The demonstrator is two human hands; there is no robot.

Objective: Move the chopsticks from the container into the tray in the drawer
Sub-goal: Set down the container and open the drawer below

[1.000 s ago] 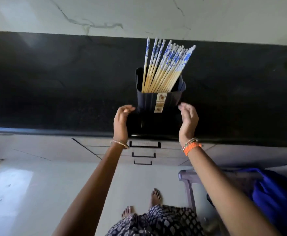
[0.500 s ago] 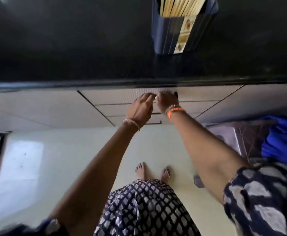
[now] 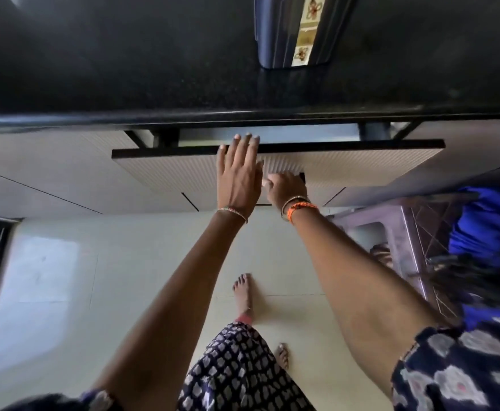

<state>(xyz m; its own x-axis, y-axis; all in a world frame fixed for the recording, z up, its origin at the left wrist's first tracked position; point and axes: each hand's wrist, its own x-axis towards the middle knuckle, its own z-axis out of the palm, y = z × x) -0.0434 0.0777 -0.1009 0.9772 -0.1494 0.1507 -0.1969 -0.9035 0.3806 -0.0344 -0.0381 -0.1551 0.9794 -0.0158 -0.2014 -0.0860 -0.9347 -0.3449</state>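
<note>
The dark blue container [image 3: 275, 34] with a flowered label stands on the black countertop [image 3: 124, 69] at the top; its upper part and the chopsticks are cut off by the frame. Below the counter edge the top drawer [image 3: 361, 164] is pulled out a short way, showing a narrow gap; no tray shows in it. My right hand [image 3: 286, 189] grips the drawer's dark handle. My left hand [image 3: 238, 173] lies flat on the drawer front, fingers spread, fingertips over its top edge.
More cream drawer and cabinet fronts [image 3: 50, 173] lie below and beside the drawer. A purple plastic stool [image 3: 403, 232] with blue cloth [image 3: 489, 223] stands at the right. My bare feet [image 3: 244, 295] are on the pale tiled floor.
My hands dropped from beside the container to the top drawer. The drawer has slid out a little from the cabinet, and the view has tilted down.
</note>
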